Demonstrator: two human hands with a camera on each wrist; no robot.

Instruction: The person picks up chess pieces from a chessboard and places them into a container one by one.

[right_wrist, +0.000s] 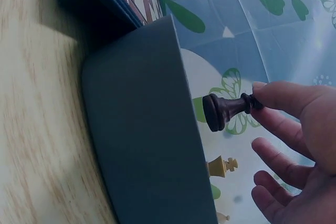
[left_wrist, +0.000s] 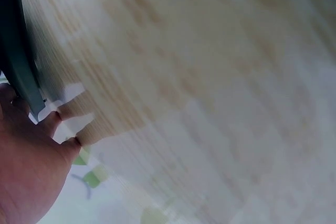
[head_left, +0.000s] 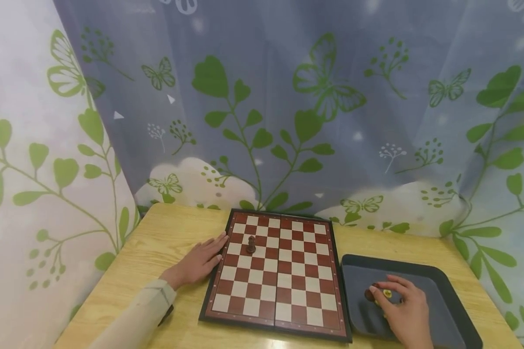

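A red-and-white chessboard (head_left: 284,271) with a black rim lies on the table. One dark chess piece (head_left: 251,245) stands upright in its upper left part. My left hand (head_left: 197,261) rests flat against the board's left edge with its fingers extended. Over the grey tray (head_left: 445,310) my right hand (head_left: 406,310) pinches a dark chess piece (right_wrist: 226,109) by its top between thumb and forefinger. The piece is tilted, its round base showing in the right wrist view. A yellow king (right_wrist: 223,167) stands behind the tray wall in that view.
The tray sits to the right of the board on the wooden table (head_left: 170,232). Another pale piece (right_wrist: 223,217) shows partly past the tray's rim. A patterned curtain (head_left: 262,97) with leaves and butterflies hangs behind the table.
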